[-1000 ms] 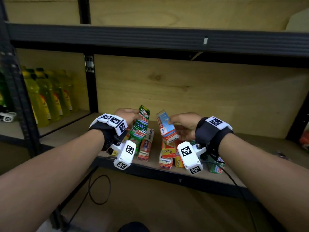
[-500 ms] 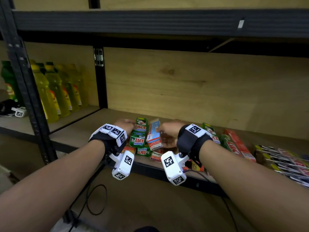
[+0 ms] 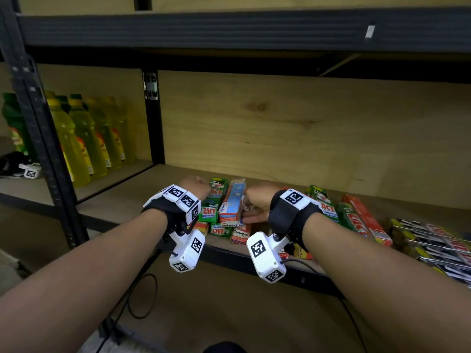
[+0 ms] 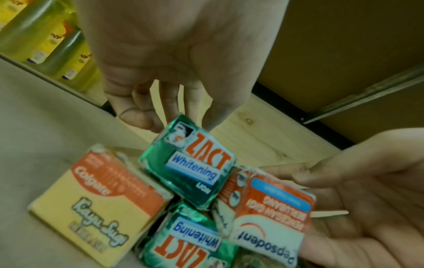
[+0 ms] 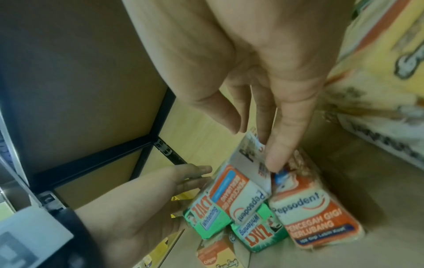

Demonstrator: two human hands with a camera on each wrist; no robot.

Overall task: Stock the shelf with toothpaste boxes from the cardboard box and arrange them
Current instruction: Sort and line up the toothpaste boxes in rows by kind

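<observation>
- The left hand (image 3: 196, 186) is pinching the top green Zact box (image 3: 215, 200) by its far end, fingers curled over the top, as the left wrist view shows.
- The right hand (image 3: 256, 200) is pinching the top Pepsodent box (image 3: 233, 200) along its side with thumb and fingers, and is lying just beside the Zact box.
- Both boxes are being settled side by side, touching, onto a lower layer near the front edge of the shelf (image 3: 142, 197): a yellow Colgate box (image 4: 98, 204), a second Zact box (image 4: 188, 241) and another Pepsodent box (image 5: 316, 215).
- The step in hand seems to be setting down and squaring this pair; the cardboard box is not in view.
- Next, I judge, both hands will be letting go without tipping the stack, then nudging the ends flush.
- Farther right, more toothpaste boxes (image 3: 364, 217) are lying flat on the shelf, well apart from the hands.
- Beyond the upright, yellow bottles (image 3: 84, 138) are standing in the neighbouring bay.
</observation>
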